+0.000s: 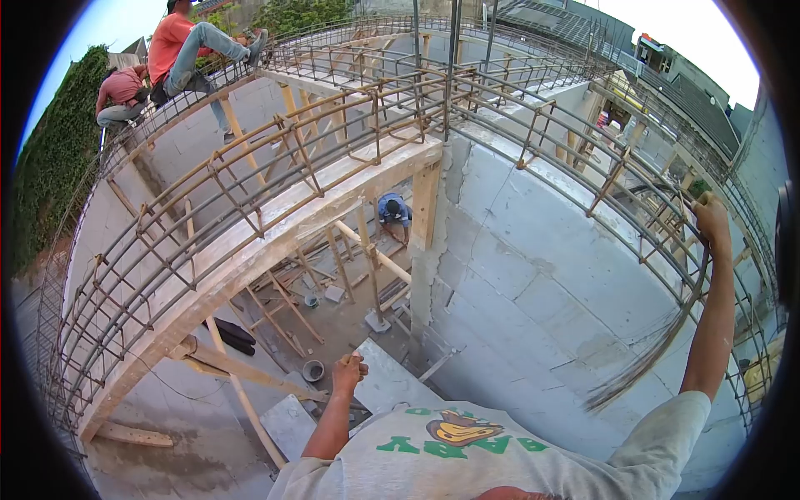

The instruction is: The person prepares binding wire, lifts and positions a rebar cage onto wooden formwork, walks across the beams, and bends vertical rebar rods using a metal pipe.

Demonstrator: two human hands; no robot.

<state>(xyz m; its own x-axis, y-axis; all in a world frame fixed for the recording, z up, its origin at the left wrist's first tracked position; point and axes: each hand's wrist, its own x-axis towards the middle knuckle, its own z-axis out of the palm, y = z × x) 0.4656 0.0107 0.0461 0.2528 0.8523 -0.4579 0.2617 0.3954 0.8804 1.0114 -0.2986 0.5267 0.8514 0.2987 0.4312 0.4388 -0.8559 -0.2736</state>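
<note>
My right hand [712,218] is raised at the far right with its fingers closed on tie wire, beside the rebar cage. A bundle of thin tie wire [646,371] is draped over the cage there, its loose ends fanning down along the block wall. My left hand [348,372] is held low in front of my chest, fingers curled together. Whatever it may hold is too small to make out. The rebar cage [612,179] runs along the wall top, with upright bars [452,67] rising at the corner.
A grey block wall [533,250] drops away before me. Another cage [208,196] lies along a concrete beam [275,212] on the left. Two people [179,50] sit on the far wall; another person [393,212] works below among timber props. A bucket [313,371] stands on the floor.
</note>
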